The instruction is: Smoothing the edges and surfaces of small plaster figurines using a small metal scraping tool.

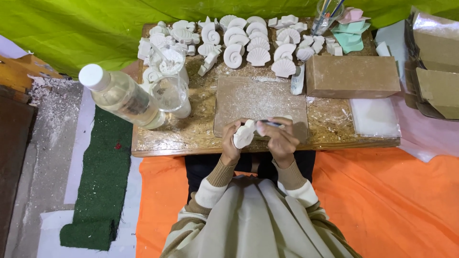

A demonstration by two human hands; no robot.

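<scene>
White plaster cast (244, 134) gripped in closed left hand (231, 142), just above near edge of low wooden table (330, 138); right hand (282, 138) touching it, fingers pinched on thin dark tool (271, 123). Just beyond hands, dusty cardboard sheet (260, 99); left of them, clear plastic bottle (122, 97). Farther off, rows of white shell casts (258, 40), brown box (351, 76) to right.

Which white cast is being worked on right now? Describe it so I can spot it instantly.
On the low wooden table, look at the near edge, in front of the dusty board. The white cast sits in the left hand, off the table, unlike the rows of shells at the back.
</scene>
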